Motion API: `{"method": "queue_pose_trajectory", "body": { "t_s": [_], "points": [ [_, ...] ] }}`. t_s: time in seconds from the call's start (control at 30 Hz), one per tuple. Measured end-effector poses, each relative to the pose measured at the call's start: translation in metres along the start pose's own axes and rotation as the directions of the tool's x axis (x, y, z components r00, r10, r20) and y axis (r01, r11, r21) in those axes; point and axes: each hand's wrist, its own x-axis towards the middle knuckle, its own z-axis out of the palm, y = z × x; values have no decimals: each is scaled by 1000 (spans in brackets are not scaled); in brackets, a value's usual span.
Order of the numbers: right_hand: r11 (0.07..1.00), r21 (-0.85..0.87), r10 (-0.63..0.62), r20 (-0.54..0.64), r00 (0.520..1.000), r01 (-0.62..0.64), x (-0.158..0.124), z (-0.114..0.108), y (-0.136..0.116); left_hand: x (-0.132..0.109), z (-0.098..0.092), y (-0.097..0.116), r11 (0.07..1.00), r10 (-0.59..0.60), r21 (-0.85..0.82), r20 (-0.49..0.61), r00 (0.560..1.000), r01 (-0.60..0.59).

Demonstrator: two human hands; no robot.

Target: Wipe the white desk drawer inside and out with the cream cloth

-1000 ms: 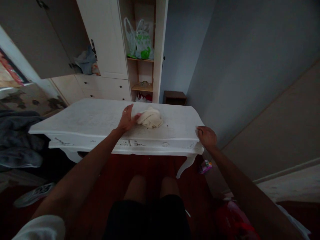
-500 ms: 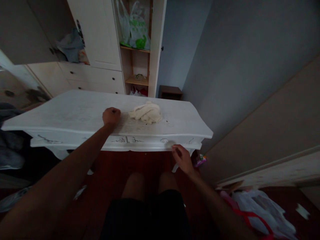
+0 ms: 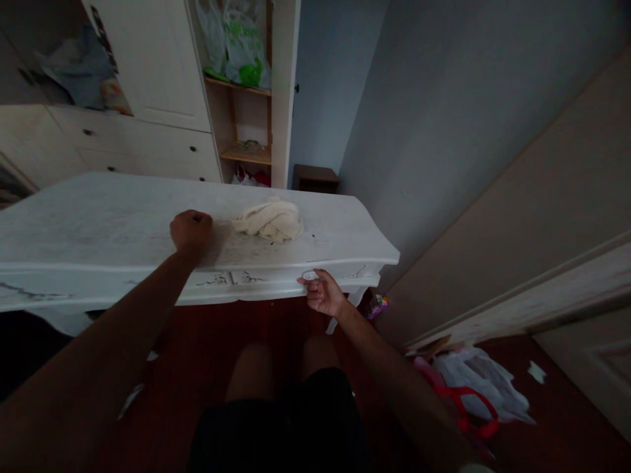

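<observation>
Our right hand (image 3: 323, 293) sits low against the front of the table (image 3: 98, 223), with its fingers drawn narrow and pinched on the small round knob (image 3: 310, 275). The knob is set in the carved front panel (image 3: 246, 278), just under the table's edge. It meets our fingertips directly, a little ahead and to the left of the palm, so no gap is left between them. The panel runs long from left to right across us, and its face is turned toward our body.

Of our 2 hands, the right is the nearer by far. Our left hand (image 3: 191, 228) is up on the tabletop, closed into a fist with the knuckles down. We can see nothing in it. It lies well to the left of the knob and above it.

A crumpled pale cloth (image 3: 269, 220) rests on top of the table, just right of the fist but not touching it. A bare strip of table shows between them. The cloth is behind the knob and higher, clear of the panel.

Our 2 knees (image 3: 276, 361) stand below the panel, close under the right wrist, between our body and the table's front. Behind the table is a wardrobe (image 3: 152, 66) with plastic bags (image 3: 236, 39) on a shelf, and a small brown stand (image 3: 315, 177) is against the wall. On the floor to the right are a pink packet (image 3: 377, 305) near the table's end and a red-and-white bag (image 3: 468, 394) well apart from it.
</observation>
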Motion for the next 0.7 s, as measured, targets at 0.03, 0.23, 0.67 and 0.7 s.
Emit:
{"method": "queue_pose_trajectory", "body": {
  "t_s": [0.03,0.23,0.67,0.7],
  "points": [
    [1000,26,1,2,1000,-1,3,-1,0,0,0,0,1000,2,1,0,1000,-2],
    [998,43,48,21,999,-49,6,1,0,-1,-1,0,999,40,29,-11,999,-40],
    [998,-30,49,95,994,-46,-70,-7,72,2,4,-1,997,17,74,-47,999,-14],
    [999,-29,39,99,994,-37,-77,-7,79,2,4,-1,997,19,70,-49,999,-15]
  ]
}}
